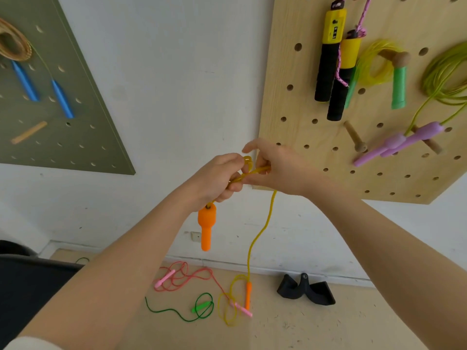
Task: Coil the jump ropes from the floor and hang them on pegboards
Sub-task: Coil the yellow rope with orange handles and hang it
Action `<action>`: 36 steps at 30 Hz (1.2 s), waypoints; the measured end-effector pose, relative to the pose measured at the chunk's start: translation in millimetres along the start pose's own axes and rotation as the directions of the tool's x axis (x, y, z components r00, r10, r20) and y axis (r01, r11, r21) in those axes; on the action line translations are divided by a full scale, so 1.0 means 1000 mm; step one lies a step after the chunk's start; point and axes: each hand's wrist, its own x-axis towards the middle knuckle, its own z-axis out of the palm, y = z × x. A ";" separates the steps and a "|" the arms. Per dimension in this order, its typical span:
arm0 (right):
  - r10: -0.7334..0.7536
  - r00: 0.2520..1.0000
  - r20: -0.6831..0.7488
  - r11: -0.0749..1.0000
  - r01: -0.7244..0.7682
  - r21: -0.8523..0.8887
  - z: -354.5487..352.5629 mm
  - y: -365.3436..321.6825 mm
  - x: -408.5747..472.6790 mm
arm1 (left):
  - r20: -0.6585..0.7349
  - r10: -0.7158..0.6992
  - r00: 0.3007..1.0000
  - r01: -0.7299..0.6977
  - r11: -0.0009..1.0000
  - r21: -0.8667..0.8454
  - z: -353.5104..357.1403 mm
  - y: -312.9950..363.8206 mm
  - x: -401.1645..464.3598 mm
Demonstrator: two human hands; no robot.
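Head view: left hand (219, 178) curled tight round the yellow rope (262, 229), orange handle (206, 226) dangling just below the fist. Right hand (274, 165) pinching the same rope between thumb and bent fingers, close beside the left. From there, rope dropping to the floor (316, 329), ending at a second orange handle (248, 295). Nearby on the floor, pink rope (188, 276) and green rope (199, 308). Wooden pegboard (298, 137) behind the hands, green pegboard (83, 122) further left.

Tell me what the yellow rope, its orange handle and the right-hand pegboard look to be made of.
Yellow rope: likely translucent plastic cord, glossy. Orange handle: looks like moulded plastic, matte, uniform colour. Right-hand pegboard: pale wood, probably plywood, with visible grain and drilled holes.
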 end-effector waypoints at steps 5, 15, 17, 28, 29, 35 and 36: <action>-0.162 0.987 0.014 0.981 0.162 -0.108 -0.007 0.006 0.001 | 0.040 -0.018 0.999 0.013 0.994 0.111 -0.001 0.005 0.003; 0.044 0.997 0.055 0.687 -0.071 0.723 -0.004 0.019 0.014 | 0.299 0.086 0.950 0.111 0.803 -0.585 -0.039 0.004 -0.013; 0.078 0.990 0.116 0.561 -0.140 0.816 0.009 0.026 0.012 | 0.282 0.244 0.928 0.064 0.642 -0.764 -0.052 -0.006 -0.012; 0.370 0.891 0.264 0.917 -0.396 0.053 0.093 0.010 0.006 | -0.352 0.058 0.934 -0.307 0.633 -0.711 -0.084 -0.034 -0.012; 0.317 0.890 0.327 0.948 -0.306 -0.087 0.093 -0.004 0.010 | -0.366 0.048 0.930 -0.285 0.724 -0.628 -0.080 -0.036 -0.012; 0.061 0.850 0.524 0.966 0.082 -0.246 0.080 -0.069 0.024 | -0.164 0.068 0.984 -0.111 0.955 -0.275 -0.066 -0.046 -0.019; -0.006 0.882 0.472 0.967 0.125 -0.221 0.073 -0.076 0.026 | -0.132 0.066 0.989 -0.095 0.969 -0.230 -0.067 -0.048 -0.021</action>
